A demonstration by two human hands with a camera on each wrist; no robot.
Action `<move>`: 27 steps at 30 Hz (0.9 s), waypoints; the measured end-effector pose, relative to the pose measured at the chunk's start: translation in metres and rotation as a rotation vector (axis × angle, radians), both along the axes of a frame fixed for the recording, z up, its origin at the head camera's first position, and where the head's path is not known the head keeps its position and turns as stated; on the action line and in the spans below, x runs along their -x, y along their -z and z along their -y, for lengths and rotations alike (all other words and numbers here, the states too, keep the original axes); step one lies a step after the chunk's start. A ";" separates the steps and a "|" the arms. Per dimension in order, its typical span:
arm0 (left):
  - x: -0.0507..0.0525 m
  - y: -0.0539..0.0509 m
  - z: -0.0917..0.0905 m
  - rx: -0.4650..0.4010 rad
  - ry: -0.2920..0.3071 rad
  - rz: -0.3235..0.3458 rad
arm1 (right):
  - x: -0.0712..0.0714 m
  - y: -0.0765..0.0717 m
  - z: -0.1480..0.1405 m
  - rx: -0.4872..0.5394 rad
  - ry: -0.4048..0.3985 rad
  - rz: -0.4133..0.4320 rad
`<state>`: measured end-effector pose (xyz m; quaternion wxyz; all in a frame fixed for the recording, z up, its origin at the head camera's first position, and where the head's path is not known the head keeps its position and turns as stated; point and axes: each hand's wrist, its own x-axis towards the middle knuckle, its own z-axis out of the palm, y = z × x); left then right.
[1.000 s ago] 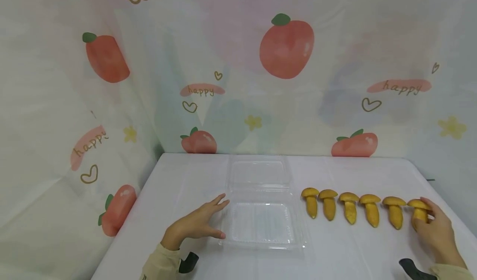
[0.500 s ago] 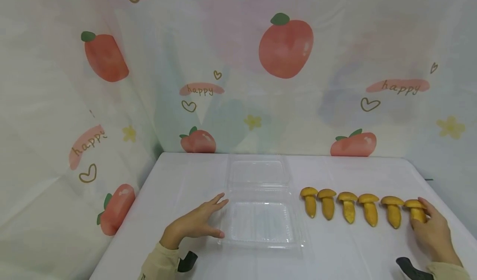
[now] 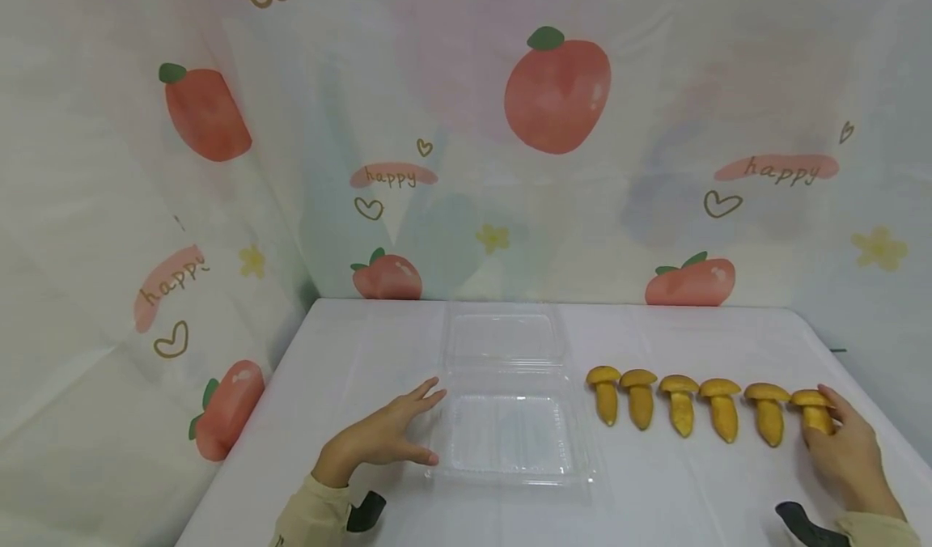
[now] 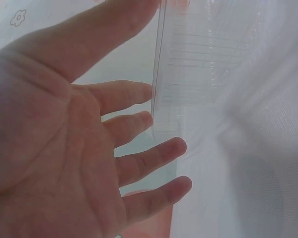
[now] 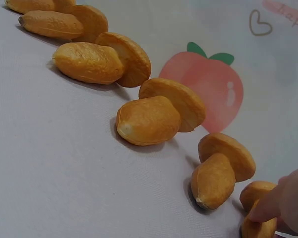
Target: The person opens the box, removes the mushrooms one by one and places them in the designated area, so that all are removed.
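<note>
Several yellow-brown mushrooms lie in a row on the right half of the table, caps pointing away from me. My right hand holds the rightmost mushroom, thumb on its stem and fingers at its far side; part of the stem is hidden. In the right wrist view, a fingertip lies on that mushroom's stem. An opened clear plastic clamshell box lies mid-table, its lid folded back. My left hand is spread at the box's left side; in the left wrist view, fingertips meet its edge.
A white cloth covers the table. Behind it and on the left hangs a curtain printed with fruit, hearts and writing. Dark straps show at both wrists.
The right hand and the rightmost mushroom have shifted very slightly left toward the neighbouring mushroom. The view has moved a little too. My left hand stays in place at the box.
</note>
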<state>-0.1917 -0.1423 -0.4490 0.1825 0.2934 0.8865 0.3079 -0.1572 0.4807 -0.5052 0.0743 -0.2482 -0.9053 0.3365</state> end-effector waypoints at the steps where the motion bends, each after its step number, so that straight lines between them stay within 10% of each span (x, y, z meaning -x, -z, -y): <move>1: 0.000 0.001 0.000 0.000 -0.001 0.000 | 0.000 0.000 0.000 0.005 0.001 0.005; 27: 0.003 0.004 0.001 0.003 -0.007 0.003 | 0.006 0.000 -0.001 0.079 0.052 0.101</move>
